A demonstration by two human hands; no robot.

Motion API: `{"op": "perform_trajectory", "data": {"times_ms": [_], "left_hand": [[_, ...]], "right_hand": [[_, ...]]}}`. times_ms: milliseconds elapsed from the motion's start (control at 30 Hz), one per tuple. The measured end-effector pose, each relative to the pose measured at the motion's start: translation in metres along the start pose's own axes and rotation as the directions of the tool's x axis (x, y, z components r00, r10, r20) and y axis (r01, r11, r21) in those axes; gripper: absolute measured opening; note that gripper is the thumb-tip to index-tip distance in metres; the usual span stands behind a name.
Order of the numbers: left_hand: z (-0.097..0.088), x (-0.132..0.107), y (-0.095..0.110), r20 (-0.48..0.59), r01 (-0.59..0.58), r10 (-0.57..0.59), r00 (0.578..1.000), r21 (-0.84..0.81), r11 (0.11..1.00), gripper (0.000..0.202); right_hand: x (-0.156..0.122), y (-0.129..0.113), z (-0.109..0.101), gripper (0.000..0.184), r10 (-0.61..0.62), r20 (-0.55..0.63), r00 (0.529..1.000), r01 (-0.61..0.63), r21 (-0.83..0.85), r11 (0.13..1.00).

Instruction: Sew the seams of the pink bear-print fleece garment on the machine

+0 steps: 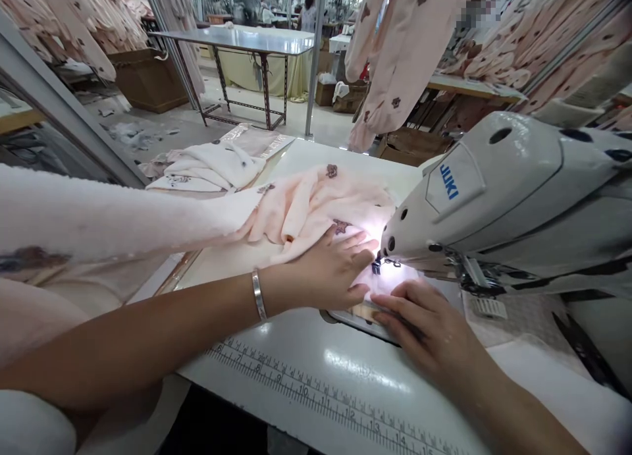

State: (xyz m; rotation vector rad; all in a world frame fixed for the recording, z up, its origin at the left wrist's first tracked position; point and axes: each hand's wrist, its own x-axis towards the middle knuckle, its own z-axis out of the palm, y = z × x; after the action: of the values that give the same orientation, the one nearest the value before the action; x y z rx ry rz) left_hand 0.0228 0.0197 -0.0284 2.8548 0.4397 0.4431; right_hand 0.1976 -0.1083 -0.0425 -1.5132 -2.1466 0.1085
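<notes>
Pale pink fleece fabric (316, 201) with brown flower and star prints lies bunched on the sewing machine table, one long part trailing off to the left. My left hand (328, 270) rests flat on it with fingers spread, just left of the lit presser foot (376, 265). A silver bangle circles that wrist. Close to the front of the foot, my right hand (424, 320) pinches the near edge of the fabric between thumb and fingers. The white sewing machine (494, 191), marked JUKI, stands over the right side; the needle tip is lost in glare.
A printed ruler (320, 392) runs along the table's front edge. Folded white fabric (212, 165) lies at the back left, and dark scissors (582, 349) lie at the right. Pink garments (405, 53) hang beyond the table. A metal-topped table (241, 39) and a brown box (148, 80) stand behind.
</notes>
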Motion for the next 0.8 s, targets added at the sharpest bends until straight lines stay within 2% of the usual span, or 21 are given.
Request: {"op": "perform_trajectory", "data": {"times_ms": [100,167,267,433,567,667,733,800], "left_hand": [[-0.002,0.001,0.0,-0.016,-0.033,0.034,0.999,0.054,0.998,0.02],[-0.002,0.002,-0.001,-0.001,-0.133,0.134,0.991,0.088,0.987,0.018],[-0.001,0.003,-0.004,0.032,-0.267,0.265,0.964,0.078,0.961,0.028],[0.001,0.0,-0.007,-0.016,-0.257,0.257,0.966,0.032,0.966,0.027],[-0.001,-0.003,-0.005,0.003,-0.309,0.309,0.951,0.026,0.951,0.025],[-0.002,-0.005,-0.004,0.004,-0.293,0.293,0.956,-0.002,0.956,0.027],[-0.002,-0.005,-0.004,0.006,-0.285,0.285,0.959,-0.007,0.959,0.028],[-0.002,-0.004,-0.005,0.007,-0.283,0.283,0.959,-0.017,0.959,0.027]], "right_hand": [[-0.001,-0.002,0.002,0.022,0.024,0.005,1.0,-0.024,0.002,1.0],[-0.001,-0.001,0.001,0.023,0.022,0.016,1.0,-0.022,0.011,1.0],[-0.002,0.0,0.001,0.024,0.026,0.023,0.999,-0.026,0.011,1.0],[-0.003,0.001,0.001,0.023,0.041,0.022,0.999,-0.041,0.011,0.999],[-0.002,-0.003,-0.001,0.021,0.018,0.044,0.999,-0.02,0.051,0.999],[-0.002,-0.004,-0.002,0.023,0.001,0.053,0.999,-0.005,0.093,0.996],[-0.002,0.0,-0.002,0.021,0.06,0.054,0.997,-0.068,0.154,0.986],[-0.001,0.007,-0.002,0.018,0.224,-0.018,0.974,-0.213,0.244,0.946]]}}
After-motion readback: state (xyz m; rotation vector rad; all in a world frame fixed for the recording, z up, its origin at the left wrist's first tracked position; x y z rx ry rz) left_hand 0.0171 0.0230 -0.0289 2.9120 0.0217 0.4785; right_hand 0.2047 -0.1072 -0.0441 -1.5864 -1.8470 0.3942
